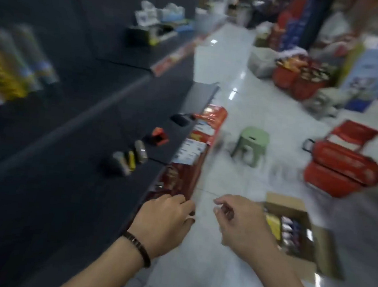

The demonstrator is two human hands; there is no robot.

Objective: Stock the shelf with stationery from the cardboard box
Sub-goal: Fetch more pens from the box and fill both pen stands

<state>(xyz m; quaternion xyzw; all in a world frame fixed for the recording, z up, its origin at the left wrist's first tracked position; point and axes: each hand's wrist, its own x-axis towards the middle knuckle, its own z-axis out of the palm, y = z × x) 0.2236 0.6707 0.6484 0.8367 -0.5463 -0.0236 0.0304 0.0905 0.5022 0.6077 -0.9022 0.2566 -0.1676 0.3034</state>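
Observation:
The frame is motion-blurred. A dark shelf (72, 156) runs along the left, with a few small stationery items (129, 160) and a red-black item (159, 137) standing on it. The open cardboard box (298, 235) sits on the floor at lower right, with yellow and dark packs inside. My left hand (165, 219) hovers at the shelf's front edge, fingers loosely curled, holding nothing I can see. My right hand (242, 223) hangs over the floor just left of the box, fingers loosely bent and empty.
Red and white price strips (196, 148) line the shelf edge. A green plastic stool (250, 144) stands on the white tiled floor. Red shopping baskets (341, 163) lie to the right, with more goods and boxes (303, 78) farther back.

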